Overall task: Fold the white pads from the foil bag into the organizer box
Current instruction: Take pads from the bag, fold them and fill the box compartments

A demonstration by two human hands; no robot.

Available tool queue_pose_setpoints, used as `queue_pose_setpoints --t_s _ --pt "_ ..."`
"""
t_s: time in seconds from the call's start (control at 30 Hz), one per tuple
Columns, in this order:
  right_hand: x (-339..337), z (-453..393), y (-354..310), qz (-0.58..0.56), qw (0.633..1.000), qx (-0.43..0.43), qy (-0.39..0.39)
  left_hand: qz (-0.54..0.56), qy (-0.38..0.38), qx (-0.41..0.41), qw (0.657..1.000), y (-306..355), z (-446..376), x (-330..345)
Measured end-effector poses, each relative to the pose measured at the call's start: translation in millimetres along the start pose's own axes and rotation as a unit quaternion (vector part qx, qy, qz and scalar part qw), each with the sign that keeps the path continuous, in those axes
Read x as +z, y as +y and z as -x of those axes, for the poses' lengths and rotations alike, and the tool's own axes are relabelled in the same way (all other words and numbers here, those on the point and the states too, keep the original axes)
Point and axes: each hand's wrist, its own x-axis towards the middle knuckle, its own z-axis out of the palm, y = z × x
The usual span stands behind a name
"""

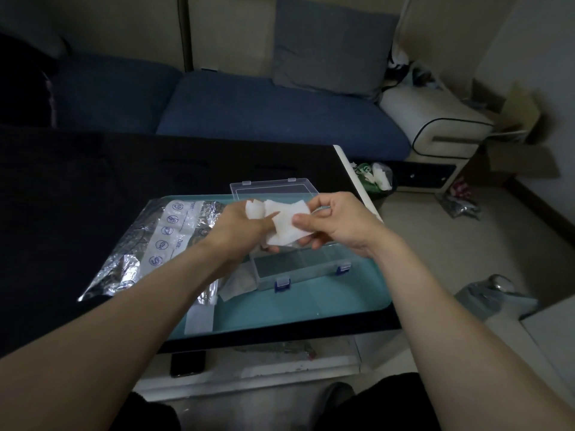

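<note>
A white pad (pixel 287 220) is held up between both hands above the clear organizer box (pixel 303 270). My left hand (pixel 241 227) grips its left end, where the fabric bunches around the fingers. My right hand (pixel 337 222) pinches the pad's right edge between thumb and fingers. The box stands open on a teal tray (pixel 311 309), its lid (pixel 273 188) tipped back, with blue latches at the front. The crinkled foil bag (pixel 155 244) lies left of the box, partly under my left forearm. Another white pad (pixel 235 286) lies flat by the box's left corner.
The tray sits on a dark table (pixel 93 188) whose right edge is near the box. A blue sofa (pixel 249 113) runs behind it. A bin with rubbish (pixel 375 177) stands on the floor to the right. A black phone (pixel 186 363) lies on the shelf below.
</note>
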Motion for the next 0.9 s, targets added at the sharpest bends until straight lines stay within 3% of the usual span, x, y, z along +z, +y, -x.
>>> queue_pose_setpoints --t_s 0.13,0.23,0.3,0.43,0.5,0.57,0.63,0.7,0.8,0.9 --pt "8.9 -7.4 3.8 0.034 0.993 0.001 0.110 0.066 -0.001 -0.018 0.998 4.8 3.0 3.5" --pt "9.3 -7.0 4.4 0.069 0.991 0.036 0.106 0.086 -0.014 -0.040 0.995 7.9 3.2 1.4" --pt "7.8 -6.3 4.5 0.052 0.992 0.029 0.112 0.079 -0.006 -0.039 0.996 8.6 3.3 0.2" --pt "-5.1 -8.2 3.1 0.000 0.978 -0.033 0.205 0.021 0.042 -0.024 0.999 3.9 -1.4 -3.7" --pt "-14.1 -5.1 -1.1 -0.060 0.984 -0.035 0.166 -0.017 0.044 -0.016 0.999 2.5 -1.9 -7.0" --pt "-19.7 1.3 -4.9 -0.094 0.994 -0.020 0.050 -0.058 0.038 -0.002 0.998 3.0 -0.2 -8.1" --pt "-15.1 5.0 -6.3 -0.057 0.998 0.008 -0.031 -0.093 0.031 0.018 0.995 2.5 0.6 -7.3" --pt "-1.4 0.7 -3.0 0.019 1.000 0.020 -0.005 -0.080 0.022 0.026 0.996 0.8 0.8 -5.3" --pt "15.5 -9.4 3.8 0.058 0.992 0.032 0.105 -0.009 0.029 0.007 1.000 0.3 -1.1 -2.3" --pt "16.2 -14.8 7.8 0.039 0.994 0.047 0.087 0.098 0.015 -0.043 0.994 7.8 2.9 -2.0"
